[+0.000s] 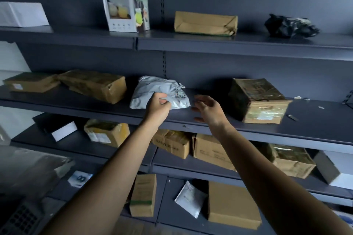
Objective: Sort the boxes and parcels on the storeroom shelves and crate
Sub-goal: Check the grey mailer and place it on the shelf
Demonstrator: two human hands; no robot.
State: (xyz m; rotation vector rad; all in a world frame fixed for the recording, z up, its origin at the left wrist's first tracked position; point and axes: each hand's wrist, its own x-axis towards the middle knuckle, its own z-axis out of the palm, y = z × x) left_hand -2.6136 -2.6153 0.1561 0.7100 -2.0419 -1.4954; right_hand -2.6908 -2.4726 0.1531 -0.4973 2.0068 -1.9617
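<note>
A white plastic mailer parcel [154, 89] lies on the middle shelf [248, 126] of a dark shelving unit. My left hand [157, 105] pinches the parcel's front edge with curled fingers. Just to the right of the parcel, my right hand [208, 108] hovers over the shelf with relaxed, spread fingers, holding nothing. A taped cardboard box [257, 101] stands to the right of that hand. Two brown boxes [93, 85] [31, 82] lie to the left of the parcel.
The top shelf holds a white box [21, 14], a printed carton [126, 11], a flat brown box [205, 23] and a black bag [290, 26]. Lower shelves carry several cardboard boxes [212, 150] and a white envelope [190, 198]. A grey crate [21, 219] sits at the bottom left.
</note>
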